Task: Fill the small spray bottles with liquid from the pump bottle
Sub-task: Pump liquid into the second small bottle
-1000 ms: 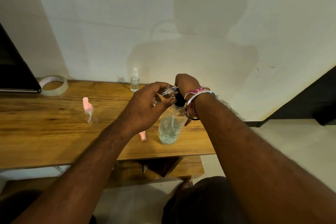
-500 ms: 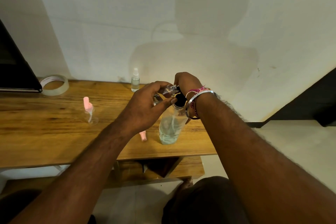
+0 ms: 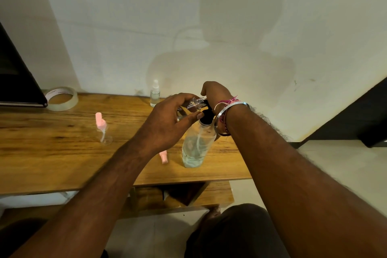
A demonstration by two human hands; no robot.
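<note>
A clear pump bottle (image 3: 195,148) with a black pump head stands near the front edge of the wooden table (image 3: 52,153), liquid low inside it. My left hand (image 3: 167,123) grips a small clear spray bottle (image 3: 194,102), tilted with its open neck at the pump's spout. My right hand (image 3: 215,93) rests on top of the black pump head, its fingers hidden behind the wrist. A loose pink spray cap (image 3: 163,157) lies on the table by the pump bottle.
A small clear bottle with a pink spray top (image 3: 102,130) stands to the left. Another small bottle with a white top (image 3: 155,94) stands by the wall. A tape roll (image 3: 62,98) and a dark laptop (image 3: 16,81) sit at the far left.
Both hands stay at the pump head, with only a slight shift of the view.
</note>
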